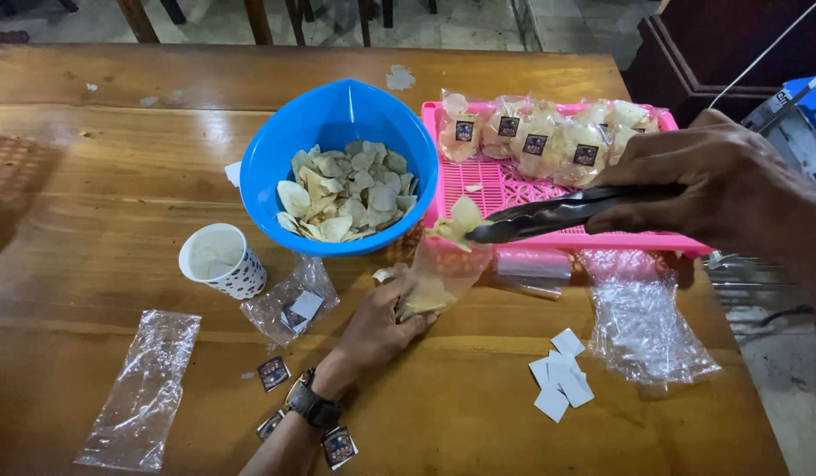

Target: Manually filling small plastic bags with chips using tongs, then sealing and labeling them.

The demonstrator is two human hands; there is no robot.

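My left hand (380, 324) grips a small clear plastic bag (441, 275) that stands upright on the wooden table, with a few pale chips inside. My right hand (721, 181) holds dark metal tongs (567, 211) that point left. The tips of the tongs pinch a pale chip (457, 222) just above the mouth of the bag. Left of the bag stands a blue plastic bowl (276, 150) with several pale chips in it.
A pink slatted tray (505, 189) behind the bag holds several filled, labelled chip bags (549, 132). A white paper cup (221, 260), empty clear bags (144, 392) (641, 322), small white cards (560, 379) and dark square stickers (274, 373) lie on the wooden table (91, 203).
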